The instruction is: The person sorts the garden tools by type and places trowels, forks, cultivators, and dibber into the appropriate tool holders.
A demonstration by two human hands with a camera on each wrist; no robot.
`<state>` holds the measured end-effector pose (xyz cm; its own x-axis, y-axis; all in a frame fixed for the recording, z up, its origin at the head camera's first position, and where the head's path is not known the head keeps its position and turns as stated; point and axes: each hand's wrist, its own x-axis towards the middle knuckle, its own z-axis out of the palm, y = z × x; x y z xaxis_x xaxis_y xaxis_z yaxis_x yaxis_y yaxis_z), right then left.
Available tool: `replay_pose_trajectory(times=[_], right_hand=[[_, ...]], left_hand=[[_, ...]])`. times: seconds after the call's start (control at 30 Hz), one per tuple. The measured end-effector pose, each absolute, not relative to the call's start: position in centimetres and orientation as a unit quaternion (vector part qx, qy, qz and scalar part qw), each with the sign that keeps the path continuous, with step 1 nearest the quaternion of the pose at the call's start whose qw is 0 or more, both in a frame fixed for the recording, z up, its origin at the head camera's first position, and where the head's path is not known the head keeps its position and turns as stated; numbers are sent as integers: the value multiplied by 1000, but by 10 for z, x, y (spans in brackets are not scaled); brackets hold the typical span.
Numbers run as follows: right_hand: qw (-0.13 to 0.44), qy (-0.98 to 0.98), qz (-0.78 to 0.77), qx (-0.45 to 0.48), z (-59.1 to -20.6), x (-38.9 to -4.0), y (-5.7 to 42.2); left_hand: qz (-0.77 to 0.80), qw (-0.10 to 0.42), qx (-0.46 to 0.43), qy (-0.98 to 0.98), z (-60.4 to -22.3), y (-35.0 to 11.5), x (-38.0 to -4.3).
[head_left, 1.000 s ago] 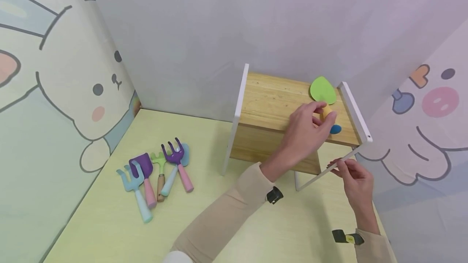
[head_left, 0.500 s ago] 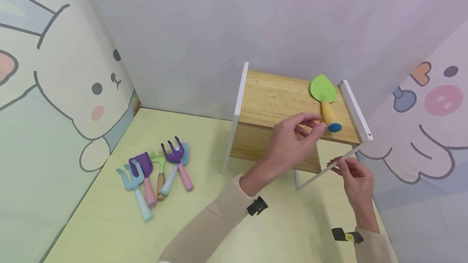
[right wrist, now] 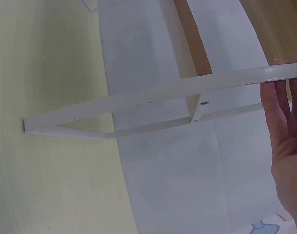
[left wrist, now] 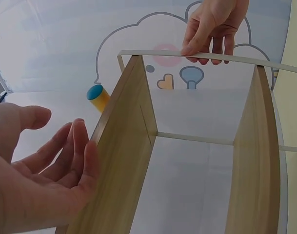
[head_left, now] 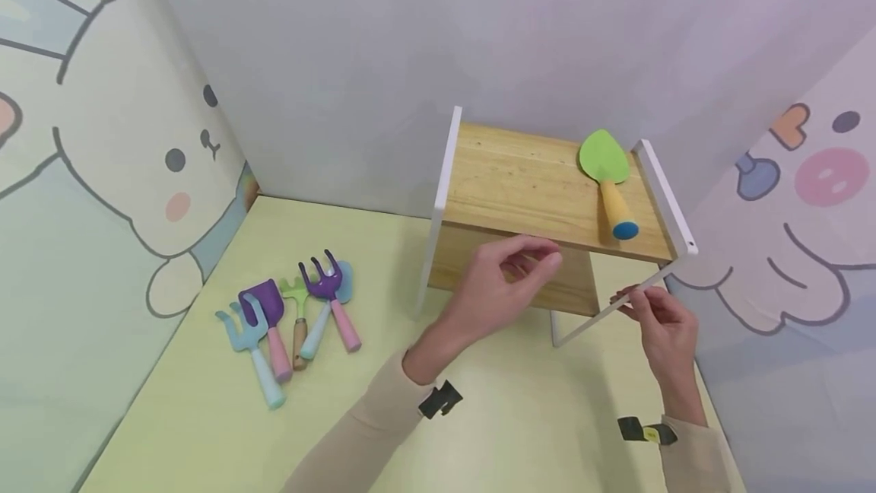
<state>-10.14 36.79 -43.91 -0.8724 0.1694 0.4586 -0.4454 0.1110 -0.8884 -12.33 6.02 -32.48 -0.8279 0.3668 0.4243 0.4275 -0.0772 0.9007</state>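
A small toy trowel with a green leaf-shaped blade and a yellow handle (head_left: 616, 204) lies on the right part of a wooden shelf's top board (head_left: 520, 181). In the left wrist view its blue-capped handle (left wrist: 98, 98) juts past the board's edge. My left hand (head_left: 496, 287) holds nothing, its fingers loosely bent before the shelf's front edge. My right hand (head_left: 664, 329) pinches the white side frame (head_left: 602, 316) of the shelf between thumb and fingers. The right wrist view shows the fingers (right wrist: 277, 107) against that frame bar.
On the left of the pale yellow table (head_left: 520, 417) lie several toy garden tools: a light blue fork (head_left: 253, 341), a purple shovel (head_left: 270, 310), a green rake (head_left: 299, 303) and a purple fork (head_left: 331, 287). Fabric walls with cartoon animals stand behind and at both sides.
My left hand has let go of the trowel's handle and drawn back left and down, leaving the trowel on the top board. My right hand stays on the frame.
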Motion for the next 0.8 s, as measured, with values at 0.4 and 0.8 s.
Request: replay_pose_trajectory(times=[0.4,0.8], right_hand=[[235,-692,675,100,-439,-104,369],[236,-698,672,76,-438,-103,367]], left_hand=[[-665,13,-255,-702,-356,36,-116],[-668,3,-202,-717,-384,9,-105]])
